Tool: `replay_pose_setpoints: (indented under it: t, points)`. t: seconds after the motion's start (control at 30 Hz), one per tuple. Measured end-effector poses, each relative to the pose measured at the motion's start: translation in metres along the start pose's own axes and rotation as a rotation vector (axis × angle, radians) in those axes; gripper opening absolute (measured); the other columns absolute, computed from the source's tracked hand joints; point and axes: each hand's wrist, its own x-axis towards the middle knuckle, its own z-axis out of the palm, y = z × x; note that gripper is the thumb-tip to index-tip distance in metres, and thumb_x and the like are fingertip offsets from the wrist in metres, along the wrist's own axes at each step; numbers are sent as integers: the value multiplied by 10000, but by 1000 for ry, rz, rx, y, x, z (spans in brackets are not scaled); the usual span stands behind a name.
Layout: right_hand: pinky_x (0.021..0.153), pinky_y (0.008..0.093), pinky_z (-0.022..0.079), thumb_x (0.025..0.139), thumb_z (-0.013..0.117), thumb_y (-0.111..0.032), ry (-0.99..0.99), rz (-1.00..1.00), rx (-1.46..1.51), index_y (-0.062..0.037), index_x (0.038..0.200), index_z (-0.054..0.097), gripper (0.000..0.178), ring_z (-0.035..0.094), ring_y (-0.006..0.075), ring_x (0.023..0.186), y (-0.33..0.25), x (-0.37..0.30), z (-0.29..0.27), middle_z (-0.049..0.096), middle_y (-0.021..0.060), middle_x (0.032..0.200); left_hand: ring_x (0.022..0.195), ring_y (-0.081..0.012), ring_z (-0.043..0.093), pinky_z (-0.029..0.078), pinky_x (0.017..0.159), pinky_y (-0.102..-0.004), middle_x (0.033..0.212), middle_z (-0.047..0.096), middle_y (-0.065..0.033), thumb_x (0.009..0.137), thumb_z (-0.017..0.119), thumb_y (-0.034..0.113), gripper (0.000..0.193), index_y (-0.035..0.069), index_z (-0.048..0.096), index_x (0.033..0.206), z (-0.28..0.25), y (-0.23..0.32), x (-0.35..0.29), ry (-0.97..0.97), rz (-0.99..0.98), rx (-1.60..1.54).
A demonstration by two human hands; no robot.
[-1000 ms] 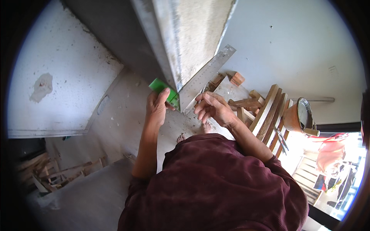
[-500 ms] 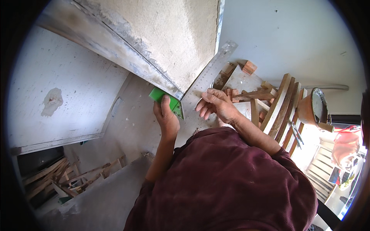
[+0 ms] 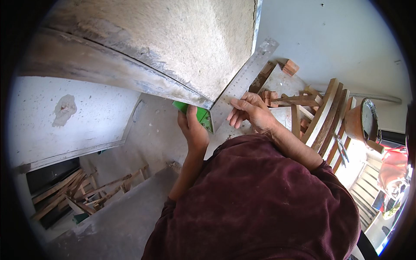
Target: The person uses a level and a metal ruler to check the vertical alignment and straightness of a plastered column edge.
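Observation:
My left hand [image 3: 193,130] grips the green stock [image 3: 203,116] of a try square, thumb on top. The stock lies along the lower edge of a raised slab corner [image 3: 203,100] with rough plaster and a smooth grey border. The square's clear-looking metal blade [image 3: 242,80], with marked graduations, runs up and right along the slab's other edge. Beside the blade is my right hand [image 3: 253,113], its fingers loosely bent and apart. Its thumb tip meets the blade's near edge; whether it presses on it I cannot tell.
To the right lean several wooden battens [image 3: 329,117] beside a round brown pan [image 3: 359,119] and broken bricks [image 3: 290,67]. Scrap wood [image 3: 86,195] lies at the lower left, below a white panel [image 3: 86,112] with a grey patch. A pale wall [image 3: 342,47] stands at the far right.
My view has shifted, so the surroundings sit a little differently. My right hand has come closer to the blade. My left hand still holds the stock at the slab's corner.

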Motion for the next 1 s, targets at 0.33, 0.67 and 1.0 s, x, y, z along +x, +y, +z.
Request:
replay_pose_setpoints:
  t: [0.33,0.67,1.0]
  points:
    - [499,277,549,971,596,-223,22,42,42,16,869,639,264,664,183,561,5,2,2,689,148,722,1016,-186,561,441,867,-327,1128,597,-118,971,502,226,373,-52,537,1217,-4,6,2,-84,18,88]
    - [732,308,536,900,694,-166,-216,69,-488,1,1006,690,198,660,171,829,21,-75,3,704,117,977,787,-151,546,445,721,-308,865,582,-66,981,552,249,236,14,557,968,-114,-27,-10,-616,-89,119]
    - [653,338,604,925,598,-378,-444,208,135,42,1342,511,598,709,310,842,55,-118,-17,644,273,1135,749,-152,534,430,701,-312,810,601,-67,953,606,335,340,5,610,875,-126,4,21,-1089,173,203]
